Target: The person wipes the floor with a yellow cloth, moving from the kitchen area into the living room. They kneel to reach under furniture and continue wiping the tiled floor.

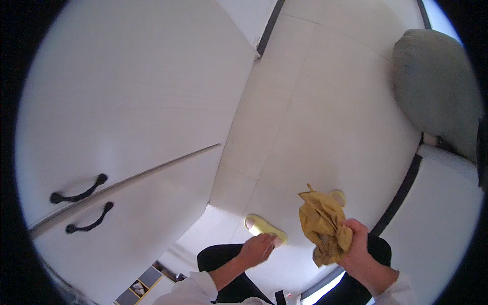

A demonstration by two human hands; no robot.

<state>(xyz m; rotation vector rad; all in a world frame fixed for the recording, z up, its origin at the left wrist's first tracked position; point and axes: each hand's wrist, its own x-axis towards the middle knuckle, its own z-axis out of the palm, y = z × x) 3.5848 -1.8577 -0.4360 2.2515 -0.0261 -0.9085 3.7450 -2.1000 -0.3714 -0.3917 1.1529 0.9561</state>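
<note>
In my right hand (356,244), at the lower right, is a crumpled mustard-yellow cloth (324,225) with a dark patch near its lower end. The fingers are closed around its right side. My left hand (259,249) is to the left of it, over my knee and close above a yellow slipper (263,227) on my foot; its fingers are curled, and whether they hold something small cannot be told. Another yellow slipper (338,197) shows partly behind the cloth.
White cabinet doors (152,95) with black handles (82,192) stand on the left. A large grey-green rounded object (434,84) is at the upper right, beside a white wall with black skirting (398,194). Pale tiles (324,114) cover the floor. A shelf unit (143,284) is at the lower left.
</note>
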